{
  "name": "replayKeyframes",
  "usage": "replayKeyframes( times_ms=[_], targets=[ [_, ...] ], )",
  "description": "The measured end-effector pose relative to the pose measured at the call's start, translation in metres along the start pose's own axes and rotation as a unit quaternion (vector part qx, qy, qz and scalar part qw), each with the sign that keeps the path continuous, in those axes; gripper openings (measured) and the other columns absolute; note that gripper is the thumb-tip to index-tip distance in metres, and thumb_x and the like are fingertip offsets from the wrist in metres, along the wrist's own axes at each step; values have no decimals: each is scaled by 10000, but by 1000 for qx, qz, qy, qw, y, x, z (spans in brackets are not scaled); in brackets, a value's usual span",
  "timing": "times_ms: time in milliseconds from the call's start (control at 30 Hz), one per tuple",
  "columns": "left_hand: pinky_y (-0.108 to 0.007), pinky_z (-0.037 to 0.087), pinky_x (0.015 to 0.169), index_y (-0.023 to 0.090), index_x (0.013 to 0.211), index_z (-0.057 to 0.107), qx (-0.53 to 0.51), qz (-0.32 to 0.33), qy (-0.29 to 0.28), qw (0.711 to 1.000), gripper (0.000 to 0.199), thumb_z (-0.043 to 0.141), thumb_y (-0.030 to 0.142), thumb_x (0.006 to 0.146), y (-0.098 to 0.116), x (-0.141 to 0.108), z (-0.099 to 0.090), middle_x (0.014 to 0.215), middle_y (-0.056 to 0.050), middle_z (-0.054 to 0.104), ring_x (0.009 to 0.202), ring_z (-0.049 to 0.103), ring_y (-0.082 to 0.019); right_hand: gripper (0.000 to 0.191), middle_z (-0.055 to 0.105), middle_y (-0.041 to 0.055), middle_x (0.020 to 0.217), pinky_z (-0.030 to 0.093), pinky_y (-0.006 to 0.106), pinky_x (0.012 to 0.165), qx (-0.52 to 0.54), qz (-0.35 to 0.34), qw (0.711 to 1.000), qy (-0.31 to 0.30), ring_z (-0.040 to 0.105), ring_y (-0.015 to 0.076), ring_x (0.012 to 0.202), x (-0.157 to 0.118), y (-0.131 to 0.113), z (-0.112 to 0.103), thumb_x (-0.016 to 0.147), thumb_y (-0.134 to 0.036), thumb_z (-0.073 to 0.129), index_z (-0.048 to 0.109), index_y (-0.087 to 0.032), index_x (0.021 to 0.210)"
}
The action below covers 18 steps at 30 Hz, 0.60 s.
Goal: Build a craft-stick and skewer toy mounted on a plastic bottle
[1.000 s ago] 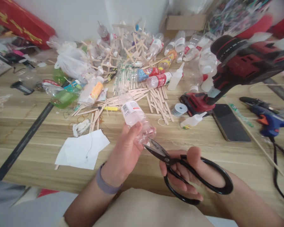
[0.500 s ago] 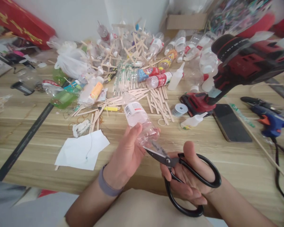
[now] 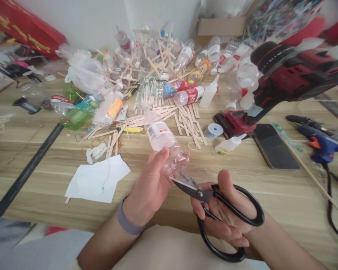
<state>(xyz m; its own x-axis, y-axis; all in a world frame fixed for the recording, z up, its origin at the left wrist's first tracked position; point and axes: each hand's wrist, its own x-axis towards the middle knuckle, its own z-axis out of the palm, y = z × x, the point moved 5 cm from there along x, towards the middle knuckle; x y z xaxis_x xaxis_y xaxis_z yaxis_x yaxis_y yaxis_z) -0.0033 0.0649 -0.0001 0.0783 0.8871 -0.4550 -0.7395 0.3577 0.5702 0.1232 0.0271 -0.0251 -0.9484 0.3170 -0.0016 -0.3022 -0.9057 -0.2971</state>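
Bottle [image 3: 169, 146], clear, white-labelled and tilted, left grip [image 3: 148, 183] clasped around it, right grip [image 3: 228, 213] around scissors [image 3: 199, 194].

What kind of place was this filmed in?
Probably a craft workshop: the wooden table holds a cordless drill, a blue glue gun and loose wooden sticks beside plastic bottles.

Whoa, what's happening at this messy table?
Someone's left hand is holding a clear plastic bottle at a tilt. Their right hand holds black-handled scissors, with the blades open right by the bottle's near end. Around them lie lots of wooden sticks, more bottles, a phone and a red and black power drill.
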Motion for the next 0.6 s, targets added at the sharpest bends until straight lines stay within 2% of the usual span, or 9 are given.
replayKeyframes(
  times_ms=[267,433,600],
  targets=[
    [-272,508,748,175,1018,641,-14,-5,-23,1000,424,827,414,721,-3,-2,3,903,-47,733,834,688,-196,808,508,-12,555,419,113,296,41,-3,997,-59,365,40,345,5,0,3,905,-743,297,677,-43,1042],
    [-278,504,767,154,996,649,-9,-19,-51,998,439,830,430,707,-4,-4,8,920,-53,718,832,672,-192,834,495,-27,532,384,100,265,61,-30,992,-104,361,32,303,7,5,4,925,-738,234,654,-25,1031],
    [-296,501,771,145,975,661,-6,-41,-65,997,389,808,418,739,-5,-7,10,887,-55,705,833,665,-201,831,486,-39,488,358,99,238,35,-19,996,-76,332,25,255,4,6,1,915,-757,249,657,-35,960]
  ],
)
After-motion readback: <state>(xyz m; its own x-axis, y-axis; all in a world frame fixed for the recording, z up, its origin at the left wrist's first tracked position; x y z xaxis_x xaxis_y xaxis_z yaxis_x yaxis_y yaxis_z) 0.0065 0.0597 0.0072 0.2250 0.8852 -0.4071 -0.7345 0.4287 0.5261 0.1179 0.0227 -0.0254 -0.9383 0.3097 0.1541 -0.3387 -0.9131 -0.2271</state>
